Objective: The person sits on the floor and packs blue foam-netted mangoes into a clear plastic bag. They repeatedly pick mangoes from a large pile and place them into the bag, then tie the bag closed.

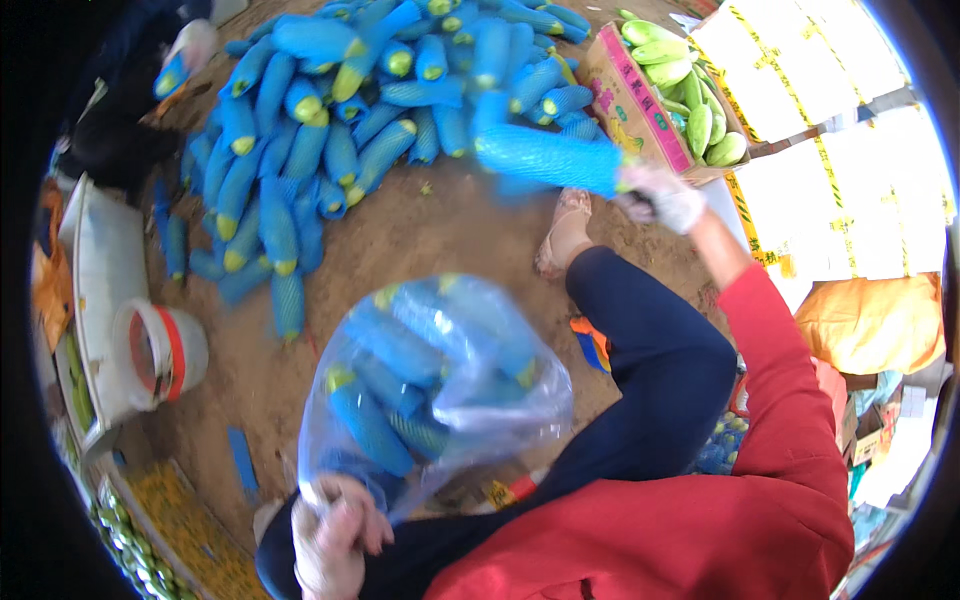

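Note:
Gloved, my left hand (341, 525) grips the gathered edge of a clear plastic bag (495, 420) at the lower left. Inside the bag lie several green vegetables in blue foam net sleeves (367, 420). My right hand (660, 196), also gloved, holds one end of a blue-sleeved vegetable (551, 156), which points left, above the bare ground and near the big pile. That pile of blue-sleeved vegetables (300, 150) spreads over the ground at the upper left and top. The held vegetable is partly blurred.
A cardboard box (637, 112) of pale green vegetables stands at the upper right beside white taped boxes (840, 187). A white bucket (161, 352) and a white container (112, 285) are at the left. At the upper left another person's gloved hand (193, 49) holds a sleeved piece.

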Demonstrator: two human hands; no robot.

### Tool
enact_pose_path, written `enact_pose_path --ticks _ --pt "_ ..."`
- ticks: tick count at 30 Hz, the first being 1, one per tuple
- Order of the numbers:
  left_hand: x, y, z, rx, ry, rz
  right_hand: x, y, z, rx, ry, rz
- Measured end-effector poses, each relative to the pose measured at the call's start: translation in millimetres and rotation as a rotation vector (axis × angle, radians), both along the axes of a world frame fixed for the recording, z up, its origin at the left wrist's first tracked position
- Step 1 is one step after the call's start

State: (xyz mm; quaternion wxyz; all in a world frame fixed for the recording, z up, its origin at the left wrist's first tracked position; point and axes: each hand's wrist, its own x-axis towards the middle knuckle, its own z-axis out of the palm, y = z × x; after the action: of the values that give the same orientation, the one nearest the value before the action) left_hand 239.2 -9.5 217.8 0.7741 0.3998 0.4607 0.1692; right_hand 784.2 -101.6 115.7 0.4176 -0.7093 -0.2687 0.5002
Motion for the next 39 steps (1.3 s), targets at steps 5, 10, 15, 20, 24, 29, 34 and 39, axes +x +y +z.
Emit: enact_pose_path --ticks 5,10,15,20,24,29,34,39 --pt "-6.2 2.6 0.0 -0.132 -0.083 0.146 -130.4 28.9 48.0 0.752 0.509 -0.184" --pt "-20.1 6.6 -7.6 -0.159 -0.305 0.257 -295.5 62.9 37.0 0.489 0.680 0.275" --pt "-47.1 -2.0 -14.4 -0.173 -0.495 0.245 -325.8 53.8 70.8 0.617 0.527 0.315" --pt "-51.6 -14.6 -11.3 -0.157 -0.505 0.223 -383.3 28.9 -10.2 0.037 -0.282 0.617" --pt "-44.1 -28.9 -7.3 -0.001 -0.295 0.058 -431.6 26.3 -95.9 -0.421 -0.396 0.696" --pt "-33.3 -25.3 -0.4 0.063 -0.212 0.116 -394.2 40.5 -69.3 -0.384 -0.425 0.932" --pt "-16.8 -12.6 6.8 0.032 -0.081 0.155 -275.5 92.9 -13.2 0.327 -0.523 0.874" --pt "-1.5 6.1 5.8 -0.146 -0.113 0.106 -92.2 176.5 -95.3 -0.014 -0.973 0.413"
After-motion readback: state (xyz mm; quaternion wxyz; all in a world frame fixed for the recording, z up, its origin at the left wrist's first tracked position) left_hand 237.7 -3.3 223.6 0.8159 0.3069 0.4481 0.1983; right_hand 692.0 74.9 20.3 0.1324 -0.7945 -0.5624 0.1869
